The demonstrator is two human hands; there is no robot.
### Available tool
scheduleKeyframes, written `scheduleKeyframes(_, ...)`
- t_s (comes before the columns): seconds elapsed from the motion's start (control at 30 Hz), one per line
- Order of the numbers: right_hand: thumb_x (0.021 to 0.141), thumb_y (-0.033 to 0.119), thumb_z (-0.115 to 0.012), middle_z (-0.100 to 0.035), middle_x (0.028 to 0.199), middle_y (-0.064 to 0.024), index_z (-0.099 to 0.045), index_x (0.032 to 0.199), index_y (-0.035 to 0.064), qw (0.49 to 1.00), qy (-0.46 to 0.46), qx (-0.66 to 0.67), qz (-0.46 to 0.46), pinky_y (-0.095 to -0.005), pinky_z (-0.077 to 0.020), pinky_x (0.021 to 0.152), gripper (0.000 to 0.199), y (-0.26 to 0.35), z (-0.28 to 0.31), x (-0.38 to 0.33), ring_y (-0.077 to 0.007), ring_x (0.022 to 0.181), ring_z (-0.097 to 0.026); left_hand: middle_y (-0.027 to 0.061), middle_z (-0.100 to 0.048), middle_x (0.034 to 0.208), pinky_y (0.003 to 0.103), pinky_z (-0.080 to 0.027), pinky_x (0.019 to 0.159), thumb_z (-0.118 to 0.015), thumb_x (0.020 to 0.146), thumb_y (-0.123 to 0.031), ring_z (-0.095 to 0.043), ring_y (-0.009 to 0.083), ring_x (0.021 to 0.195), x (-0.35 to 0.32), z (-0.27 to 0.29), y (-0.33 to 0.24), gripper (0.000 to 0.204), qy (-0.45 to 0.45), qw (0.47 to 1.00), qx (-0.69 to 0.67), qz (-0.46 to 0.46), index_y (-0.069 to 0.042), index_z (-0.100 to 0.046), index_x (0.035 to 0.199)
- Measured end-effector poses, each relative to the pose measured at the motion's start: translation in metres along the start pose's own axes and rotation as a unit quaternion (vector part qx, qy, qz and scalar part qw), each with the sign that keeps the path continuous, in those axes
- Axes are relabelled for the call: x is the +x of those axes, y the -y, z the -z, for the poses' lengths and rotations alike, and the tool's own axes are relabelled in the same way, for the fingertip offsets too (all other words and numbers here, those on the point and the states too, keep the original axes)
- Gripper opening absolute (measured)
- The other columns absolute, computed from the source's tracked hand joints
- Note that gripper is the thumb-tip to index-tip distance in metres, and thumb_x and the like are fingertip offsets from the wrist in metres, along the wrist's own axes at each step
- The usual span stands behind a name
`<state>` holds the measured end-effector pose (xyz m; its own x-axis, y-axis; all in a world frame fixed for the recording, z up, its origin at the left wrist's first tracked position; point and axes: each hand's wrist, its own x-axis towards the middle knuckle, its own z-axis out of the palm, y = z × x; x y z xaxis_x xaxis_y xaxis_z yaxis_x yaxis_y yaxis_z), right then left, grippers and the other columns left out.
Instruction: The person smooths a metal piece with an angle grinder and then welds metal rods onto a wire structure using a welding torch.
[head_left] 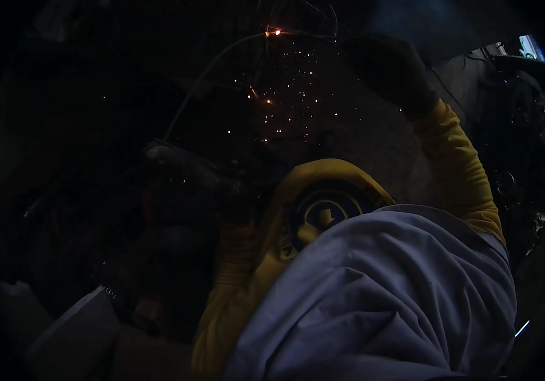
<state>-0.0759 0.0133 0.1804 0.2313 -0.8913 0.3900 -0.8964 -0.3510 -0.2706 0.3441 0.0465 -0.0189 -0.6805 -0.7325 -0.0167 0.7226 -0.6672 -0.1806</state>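
Observation:
Much of the view is very dark. A thin, pale curved rod (204, 75) arcs from my left hand up to a small glowing orange spot (277, 32) at the top. My left hand (199, 168), dim and low in contrast, appears closed at the rod's lower end; its fingers barely show. My right hand (387, 71), in a dark glove, is up to the right of the glow and looks rounded and closed. A thin line runs from the glow toward this glove, but what the glove grips is hidden in shadow. Bright sparks (304, 95) scatter below the glow.
My yellow sleeves and a grey-lavender cloth (387, 286) over my body fill the lower middle. Pale angular pieces (75, 330) stand at the lower left. Faint smoke (425, 22) hangs at the top right, near a small bright patch (530, 48). Dark clutter (507, 184) lines the right side.

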Motion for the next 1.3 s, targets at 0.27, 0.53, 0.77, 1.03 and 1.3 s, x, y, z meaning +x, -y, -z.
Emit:
scheduleKeyframes(0.27, 0.08, 0.006, -0.073, -0.071, 0.092, -0.008, -0.07, 0.103, 0.0061, 1.0, -0.008, 0.006, -0.016, -0.0305, -0.0571, 0.07, 0.023, 0.015, -0.001, 0.005, -0.0224, 0.079, -0.07, 0.0214, -0.045, 0.141, 0.049, -0.031, 0.116, -0.052, 0.101, -0.035, -0.037, 0.0358, 0.139, 0.017, -0.012, 0.005, 0.058, 0.085, 0.989, -0.085, 0.081, -0.001, -0.035, 0.145)
scheduleKeyframes(0.53, 0.083, 0.021, -0.073, -0.071, 0.088, -0.0098, -0.073, 0.098, 0.0097, 0.998, -0.022, -0.006, -0.051, -0.0346, -0.0577, 0.069, 0.019, 0.025, -0.003, 0.008, -0.0289, 0.077, -0.07, 0.0176, -0.054, 0.122, 0.044, -0.043, 0.109, -0.044, 0.103, -0.015, -0.053, 0.0295, 0.117, 0.037, -0.044, 0.025, 0.032, 0.067, 0.996, 0.044, -0.028, 0.003, -0.047, 0.129)
scheduleKeyframes(0.77, 0.083, 0.02, -0.073, -0.071, 0.087, -0.0107, -0.073, 0.098, 0.0089, 0.998, -0.017, -0.003, -0.06, -0.0346, -0.058, 0.069, 0.019, 0.028, -0.004, 0.01, -0.0293, 0.078, -0.07, 0.0185, -0.055, 0.127, 0.047, -0.04, 0.113, -0.037, 0.106, -0.021, -0.055, 0.0308, 0.121, 0.029, -0.026, 0.009, 0.035, 0.083, 0.989, 0.124, -0.023, 0.003, -0.047, 0.129)
scheduleKeyframes(1.03, 0.083, 0.011, -0.073, -0.07, 0.088, -0.0112, -0.071, 0.101, 0.0059, 0.996, -0.048, -0.074, 0.0, -0.0333, -0.0559, 0.068, 0.018, 0.01, -0.014, -0.008, -0.0259, 0.077, -0.069, 0.0072, -0.055, 0.095, 0.042, -0.047, 0.085, -0.057, 0.095, -0.029, -0.055, 0.0225, 0.087, 0.029, -0.026, 0.007, 0.027, -0.129, 0.988, 0.089, 0.014, -0.004, -0.055, 0.104)
scheduleKeyframes(1.3, 0.087, 0.012, -0.071, -0.071, 0.092, -0.0094, -0.071, 0.1, 0.0051, 0.998, -0.049, -0.027, -0.014, -0.0315, -0.0561, 0.067, 0.015, 0.02, -0.013, 0.001, -0.0229, 0.074, -0.069, 0.0098, -0.052, 0.103, 0.046, -0.043, 0.087, -0.054, 0.097, -0.036, -0.049, 0.0246, 0.093, 0.011, -0.012, -0.004, 0.033, -0.113, 0.987, 0.114, -0.013, -0.005, -0.05, 0.107)
